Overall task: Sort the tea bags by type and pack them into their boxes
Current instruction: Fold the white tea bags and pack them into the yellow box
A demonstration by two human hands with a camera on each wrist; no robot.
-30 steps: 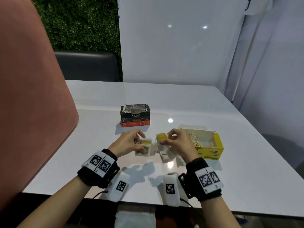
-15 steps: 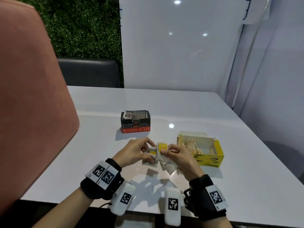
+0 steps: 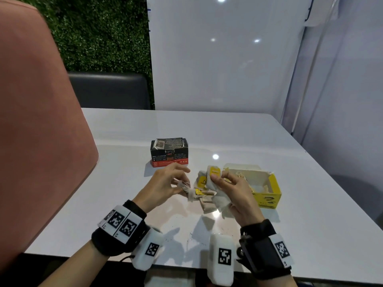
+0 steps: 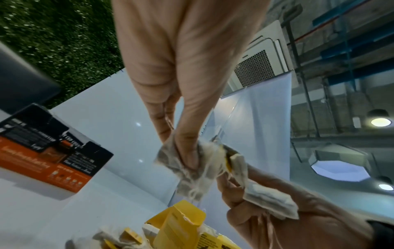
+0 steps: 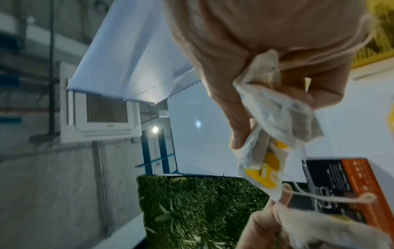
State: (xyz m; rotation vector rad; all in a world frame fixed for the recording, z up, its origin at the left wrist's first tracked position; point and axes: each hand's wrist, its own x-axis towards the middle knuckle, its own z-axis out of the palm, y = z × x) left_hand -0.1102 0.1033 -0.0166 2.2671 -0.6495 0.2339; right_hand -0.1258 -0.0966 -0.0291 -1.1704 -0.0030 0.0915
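Note:
Above the white table (image 3: 310, 214), my right hand (image 3: 230, 187) grips a bunch of yellow-tagged tea bags (image 3: 209, 181), also in the right wrist view (image 5: 275, 118). My left hand (image 3: 170, 183) pinches one tea bag (image 3: 185, 187) between thumb and fingers, seen close in the left wrist view (image 4: 187, 166). Strings link that bag to the bunch. More tea bags (image 3: 207, 204) lie on the table under the hands. The open yellow box (image 3: 265, 189) sits just right of my right hand, with tea bags inside. The black and orange box (image 3: 169, 152) stands behind my left hand.
A pink chair back (image 3: 37, 131) rises at the left edge of the table. A white panel (image 3: 217, 59) and a green hedge wall (image 3: 99, 34) stand behind the table. A dark seat (image 3: 109, 90) is at the far side.
Both hands lifted off the table with the tea bags and came together, then pulled slightly apart. My left hand now pinches one bag away from the bunch in my right.

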